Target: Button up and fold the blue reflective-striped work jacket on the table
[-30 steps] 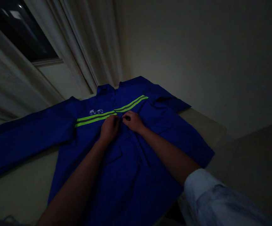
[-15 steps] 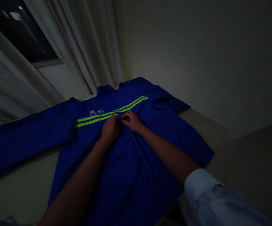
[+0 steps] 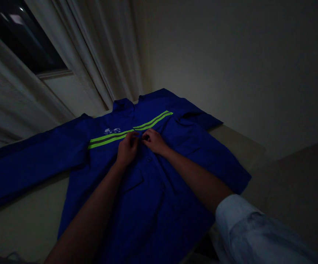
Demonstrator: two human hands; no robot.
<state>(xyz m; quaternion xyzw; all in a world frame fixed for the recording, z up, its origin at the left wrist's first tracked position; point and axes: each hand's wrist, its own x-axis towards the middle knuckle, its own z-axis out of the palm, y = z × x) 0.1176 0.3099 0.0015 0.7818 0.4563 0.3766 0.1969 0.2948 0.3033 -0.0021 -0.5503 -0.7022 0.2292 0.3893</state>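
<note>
A blue work jacket (image 3: pixel 159 198) with a lime-green reflective stripe (image 3: pixel 112 138) and a small white chest logo lies front-up on a pale table (image 3: pixel 24 220). Its left sleeve stretches out to the left. My left hand (image 3: pixel 127 148) and my right hand (image 3: pixel 154 141) meet at the jacket's front opening, just below the stripe. Both pinch the cloth of the front placket there, fingertips close together. The room is dim, so what lies between the fingertips is hard to make out.
Pale curtains (image 3: pixel 98 55) hang behind the table beside a dark window (image 3: pixel 18 36). A plain wall (image 3: pixel 230 66) rises to the right. The table's right edge (image 3: pixel 255 150) runs close to the jacket's right side.
My left hand's fingers have shifted slightly up toward the stripe at the placket. The jacket and my right hand stay almost where they were.
</note>
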